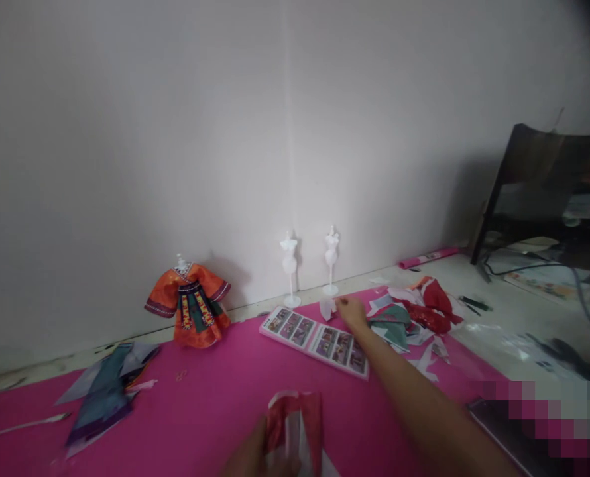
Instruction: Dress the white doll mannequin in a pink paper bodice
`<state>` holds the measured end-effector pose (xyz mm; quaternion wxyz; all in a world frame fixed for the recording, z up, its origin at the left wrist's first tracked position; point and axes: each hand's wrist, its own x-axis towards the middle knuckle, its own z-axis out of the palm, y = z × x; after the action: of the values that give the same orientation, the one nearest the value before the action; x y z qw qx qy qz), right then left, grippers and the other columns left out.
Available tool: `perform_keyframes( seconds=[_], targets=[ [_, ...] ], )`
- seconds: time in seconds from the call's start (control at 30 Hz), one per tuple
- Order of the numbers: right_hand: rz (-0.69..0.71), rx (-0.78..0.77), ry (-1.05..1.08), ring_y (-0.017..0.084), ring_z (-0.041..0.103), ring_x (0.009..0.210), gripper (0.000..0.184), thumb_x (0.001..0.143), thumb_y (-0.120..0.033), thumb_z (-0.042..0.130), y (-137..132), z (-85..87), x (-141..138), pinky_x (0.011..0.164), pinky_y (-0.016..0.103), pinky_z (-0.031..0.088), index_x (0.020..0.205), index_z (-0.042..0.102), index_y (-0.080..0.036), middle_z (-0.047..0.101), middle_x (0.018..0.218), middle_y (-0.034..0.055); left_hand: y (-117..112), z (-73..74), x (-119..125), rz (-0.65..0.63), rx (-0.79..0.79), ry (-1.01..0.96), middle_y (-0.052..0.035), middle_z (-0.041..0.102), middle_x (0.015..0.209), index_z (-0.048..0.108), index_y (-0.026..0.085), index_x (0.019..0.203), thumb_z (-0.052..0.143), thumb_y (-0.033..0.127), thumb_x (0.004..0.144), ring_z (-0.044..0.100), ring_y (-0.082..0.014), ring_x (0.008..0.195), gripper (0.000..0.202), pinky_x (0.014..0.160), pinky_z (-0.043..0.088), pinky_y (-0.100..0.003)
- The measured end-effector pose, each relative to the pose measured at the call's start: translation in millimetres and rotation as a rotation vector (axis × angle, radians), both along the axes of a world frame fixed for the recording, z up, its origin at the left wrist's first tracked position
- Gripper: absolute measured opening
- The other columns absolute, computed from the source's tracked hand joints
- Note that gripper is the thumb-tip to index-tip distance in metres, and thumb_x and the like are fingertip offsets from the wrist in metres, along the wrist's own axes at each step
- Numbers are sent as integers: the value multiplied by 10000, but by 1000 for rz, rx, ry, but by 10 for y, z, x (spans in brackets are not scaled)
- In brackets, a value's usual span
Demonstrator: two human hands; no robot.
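My right hand reaches far forward over the pink mat and pinches a small pale paper scrap just beyond the instruction booklet. My left hand is at the bottom edge and holds a folded red and white paper piece. Two bare white doll mannequin stands stand by the wall behind the booklet. A third stand wears an orange paper costume at the left.
A heap of red, teal and white paper cuttings lies right of my right hand. Blue-grey paper pieces lie at the left. A pink roll lies by the wall. A dark chair and cables stand at the right.
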<state>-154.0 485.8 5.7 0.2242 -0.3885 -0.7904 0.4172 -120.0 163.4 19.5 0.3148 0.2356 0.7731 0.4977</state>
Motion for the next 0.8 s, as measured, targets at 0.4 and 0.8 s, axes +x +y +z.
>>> perform_keyframes(
  seconds=[0.4, 0.8],
  targets=[
    [294, -456, 626, 62, 525, 534, 155, 947, -258, 540, -398, 1147, 519, 475, 181, 446, 905, 594, -119, 598, 770, -18, -597, 156, 214, 24, -196, 279, -11, 727, 988, 654, 277, 1049, 574, 264, 740, 665, -267, 893, 319, 723, 477, -309],
    [395, -278, 99, 57, 489, 473, 210, 935, -284, 563, -771, 779, 871, 454, 181, 437, 805, 588, -120, 523, 616, -60, -1030, -1, 528, 9, -458, 812, -167, 450, 1436, 568, 146, 1286, 473, 327, 840, 386, -323, 1338, 491, 1100, 316, -479]
  ],
)
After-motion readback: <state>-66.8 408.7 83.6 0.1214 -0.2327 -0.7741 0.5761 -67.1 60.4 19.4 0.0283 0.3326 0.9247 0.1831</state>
